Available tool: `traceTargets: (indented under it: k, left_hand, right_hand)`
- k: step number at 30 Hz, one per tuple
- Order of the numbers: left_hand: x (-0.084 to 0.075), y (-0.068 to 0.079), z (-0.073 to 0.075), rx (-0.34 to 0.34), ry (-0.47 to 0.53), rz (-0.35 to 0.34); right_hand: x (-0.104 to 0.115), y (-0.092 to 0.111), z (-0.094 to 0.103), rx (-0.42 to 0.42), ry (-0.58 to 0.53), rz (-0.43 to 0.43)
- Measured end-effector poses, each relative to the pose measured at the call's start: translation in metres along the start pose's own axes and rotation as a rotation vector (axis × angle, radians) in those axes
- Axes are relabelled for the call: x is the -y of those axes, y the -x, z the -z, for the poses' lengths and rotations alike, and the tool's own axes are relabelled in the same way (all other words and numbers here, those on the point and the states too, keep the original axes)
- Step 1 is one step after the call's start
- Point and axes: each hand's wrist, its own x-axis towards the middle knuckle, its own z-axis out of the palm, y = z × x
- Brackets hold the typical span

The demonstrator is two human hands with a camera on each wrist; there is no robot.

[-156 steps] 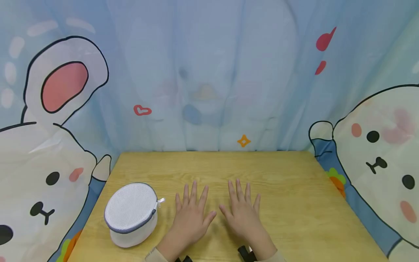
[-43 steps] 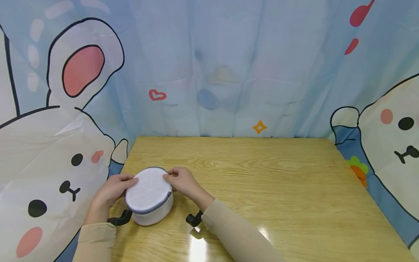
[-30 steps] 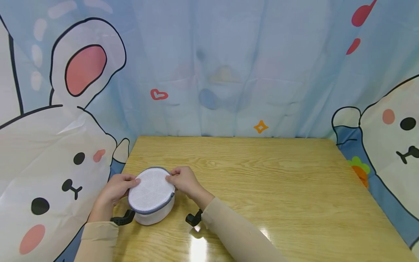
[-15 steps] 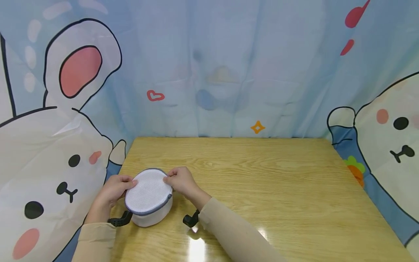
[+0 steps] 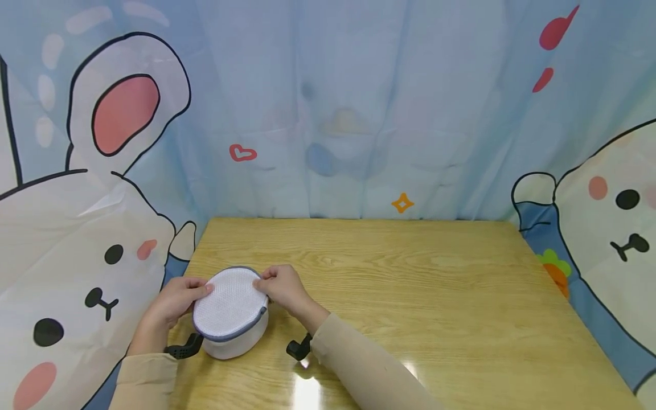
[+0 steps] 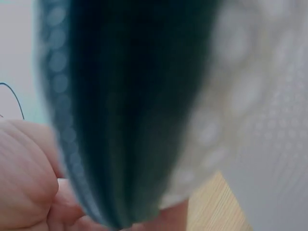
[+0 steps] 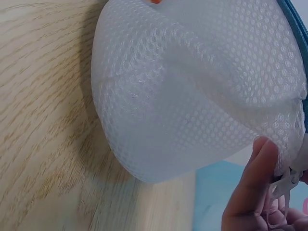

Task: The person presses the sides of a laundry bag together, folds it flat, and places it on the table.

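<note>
A round white mesh laundry bag point(image 5: 230, 302) with a blue-grey zip edge stands on the left part of the table. My left hand point(image 5: 176, 299) grips its left rim, thumb on top of the mesh lid. At the right rim, my right hand point(image 5: 288, 291) pinches the edge. In the right wrist view the white zip pull point(image 7: 285, 185) hangs by the right thumb point(image 7: 257, 173), and the soft mesh wall point(image 7: 144, 106) is creased inward. The dark zip band point(image 6: 130, 110) fills much of the left wrist view, blurred.
The wooden table point(image 5: 410, 319) stretches away to the right. A blue cartoon-printed curtain point(image 5: 333, 114) hangs behind it and down both sides. Black wrist cameras point(image 5: 185, 346) sit under the beige sleeves point(image 5: 369, 364).
Earlier both hands lay spread on the table, right of the bag. They have since moved left and taken hold of its rim. During the last second they have hardly moved.
</note>
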Motion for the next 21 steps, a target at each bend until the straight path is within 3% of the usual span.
traceTargets:
  k: [8, 21]
  left_hand:
    - [0.0, 0.008, 0.004, 0.009, -0.076, 0.043]
    - [0.009, 0.017, -0.002, 0.028, -0.002, 0.055]
  right_hand:
    - [0.002, 0.005, 0.001, 0.04, -0.012, -0.052]
    - [-0.003, 0.028, 0.001, 0.04, -0.028, -0.045]
